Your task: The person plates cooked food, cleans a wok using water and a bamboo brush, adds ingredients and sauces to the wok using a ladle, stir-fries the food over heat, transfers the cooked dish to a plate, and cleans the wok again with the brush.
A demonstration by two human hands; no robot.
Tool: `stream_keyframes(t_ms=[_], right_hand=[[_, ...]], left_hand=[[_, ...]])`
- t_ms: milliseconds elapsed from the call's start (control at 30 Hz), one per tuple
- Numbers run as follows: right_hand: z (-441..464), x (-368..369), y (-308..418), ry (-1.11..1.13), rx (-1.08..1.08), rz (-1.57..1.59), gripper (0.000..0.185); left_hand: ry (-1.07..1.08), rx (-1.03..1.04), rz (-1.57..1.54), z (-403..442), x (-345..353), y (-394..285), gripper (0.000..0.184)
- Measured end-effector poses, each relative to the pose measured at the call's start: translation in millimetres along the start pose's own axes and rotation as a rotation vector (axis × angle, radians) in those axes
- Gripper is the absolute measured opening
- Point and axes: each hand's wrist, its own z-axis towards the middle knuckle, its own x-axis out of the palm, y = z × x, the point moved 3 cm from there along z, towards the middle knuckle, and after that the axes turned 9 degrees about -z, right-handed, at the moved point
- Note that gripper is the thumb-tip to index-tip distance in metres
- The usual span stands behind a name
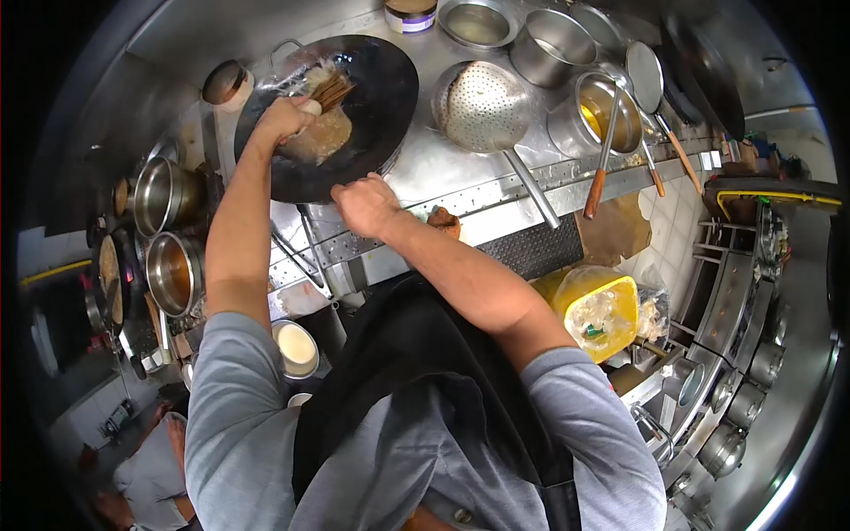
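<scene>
My left hand (283,121) is closed around the pale handle of a bamboo wok brush (333,89). Its brown bristles point to the right, inside a large black wok (381,88). Cloudy brownish liquid (320,139) and some foam lie in the wok below and above the brush. At the wok's near rim, my right hand (366,204) is closed on the wok's edge; whether a handle sits under the fingers is hidden. The wok stands tilted on the steel stove top.
Right of the wok lies a perforated strainer (482,108), with ladles and steel pots (553,46) beyond it. A yellow bin (627,305) is at my right. More steel pots (174,273) stand at left, near a container of pale liquid (295,347). Another person (152,469) is at lower left.
</scene>
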Motion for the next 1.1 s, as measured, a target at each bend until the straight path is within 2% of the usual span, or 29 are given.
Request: stream_keyframes(t_ms=[33, 67, 167, 233, 267, 300, 367, 433, 500, 567, 633, 700, 767, 833, 900, 1000, 1100], right_hand=[[-0.2, -1.0, -1.3, 0.027, 0.005, -0.01, 0.02], [-0.1, -1.3, 1.1, 0.055, 0.002, -0.017, 0.021], [0.5, -2.7, 2.3, 0.086, 0.032, 0.004, 0.025], [0.4, -5.1, 2.9, 0.108, 0.031, 0.025, 0.026], [-0.3, -6.4, 3.8, 0.121, 0.028, 0.034, 0.027], [-1.4, -7.5, 4.0, 0.13, 0.032, 0.032, 0.027], [-0.3, -10.3, 4.8, 0.138, 0.037, 0.027, 0.027], [0.8, 0.8, 2.0, 0.036, 0.034, 0.033, 0.018], [0.0, 8.9, 0.8, -0.002, 0.024, 0.036, 0.018], [3.0, 7.6, -0.4, 0.001, 0.007, 0.033, 0.019], [4.1, 10.9, -0.3, -0.029, 0.011, 0.022, 0.02], [8.3, 9.4, -0.3, 0.015, 0.026, 0.018, 0.022], [17.0, 7.6, 1.3, 0.13, 0.031, -0.038, 0.021], [17.5, 1.6, 6.3, 0.232, 0.017, -0.107, 0.026], [11.8, 0.2, 9.9, 0.201, 0.035, -0.106, 0.023], [-10.3, -10.9, 12.4, 0.014, -0.003, -0.153, 0.015], [-53.4, -41.9, 19.1, -0.23, -0.123, -0.153, 0.004]], left_hand=[[0.021, -0.06, -0.196, 3.5, 1.1, 5.7, 0.065], [0.118, -0.022, -0.27, 1.1, 7.8, 12.3, 0.065], [0.406, -0.005, 0.123, -65.9, -11.6, -23.1, 0.074], [0.399, 0.181, 0.511, -100.7, -31.2, -29.2, 0.075], [0.423, 0.054, 0.604, -102.1, -45.5, -28.2, 0.074], [0.444, 0.023, 0.696, -78.4, -55.0, -5.4, 0.073], [0.319, -0.04, 0.847, -12.3, -59.3, 32.7, 0.067], [0.112, -0.006, 0.367, 33.1, -51.0, 49.6, 0.059], [0.1, -0.037, -0.024, 9.8, -23.1, 22.0, 0.057], [0.24, -0.024, -0.082, -24.9, 5.8, 1.8, 0.062], [0.201, 0.077, 0.023, -61.3, 22.0, 18.1, 0.066], [0.133, 0.393, 0.321, -118.7, 7.0, 28.4, 0.067], [0.307, -0.045, 0.511, -166.9, -39.8, 8.0, 0.068], [0.106, -0.039, 0.777, -159.1, -71.9, 44.4, 0.058], [-0.012, -0.179, 0.812, -122.6, -97.5, 72.5, 0.056], [-0.244, -0.186, 0.536, -112.9, -111.5, 75.4, 0.066], [-0.574, -0.109, 0.196, -165.2, -104.2, 85.1, 0.061]])
